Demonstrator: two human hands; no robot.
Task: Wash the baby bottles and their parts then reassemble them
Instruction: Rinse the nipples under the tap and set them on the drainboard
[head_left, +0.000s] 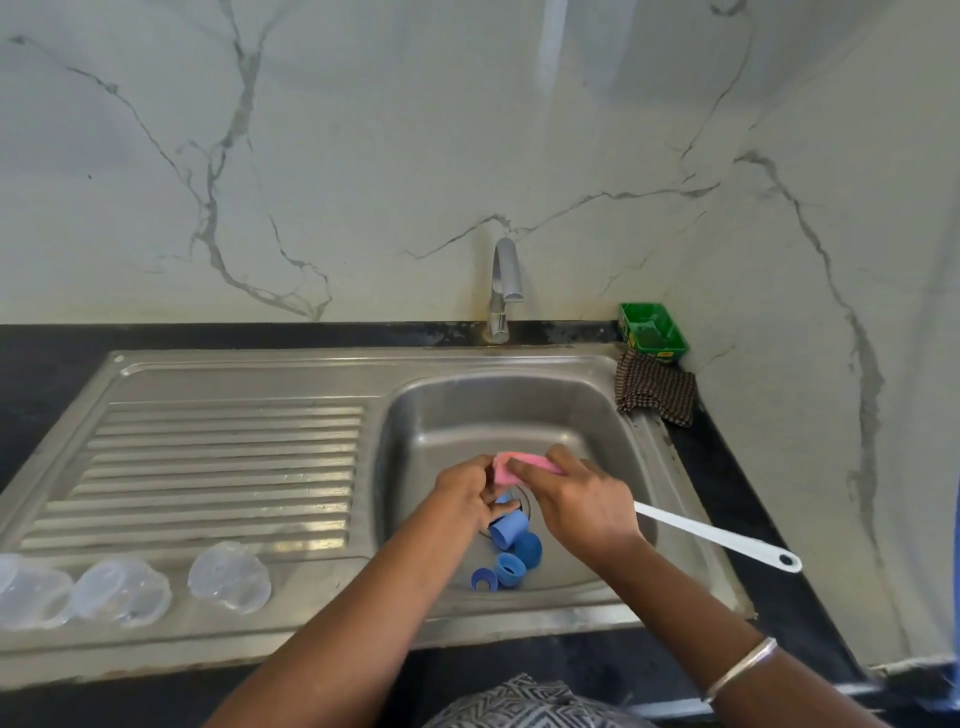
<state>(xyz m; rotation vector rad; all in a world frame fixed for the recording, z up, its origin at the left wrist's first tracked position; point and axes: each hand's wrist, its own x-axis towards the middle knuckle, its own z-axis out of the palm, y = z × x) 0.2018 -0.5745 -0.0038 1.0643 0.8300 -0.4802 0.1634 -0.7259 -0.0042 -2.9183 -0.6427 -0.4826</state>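
Observation:
Over the steel sink basin (457, 415) my right hand (576, 499) grips a pink sponge (506, 467) and holds it against a small blue bottle part (503, 500) that my left hand (467, 493) pinches; most of that part is hidden by my fingers. Below my hands several blue caps and rings (511, 551) lie on the basin floor near the drain. Three clear bottles (124, 590) lie side by side on the front of the ribbed drainboard (218, 457), left of the basin.
A white brush handle (722, 538) sticks out over the basin's right rim. The tap (504, 291) stands behind the basin, with no water seen running. A checked cloth (654, 389) and a green tray (652, 332) sit in the back right corner on the black counter.

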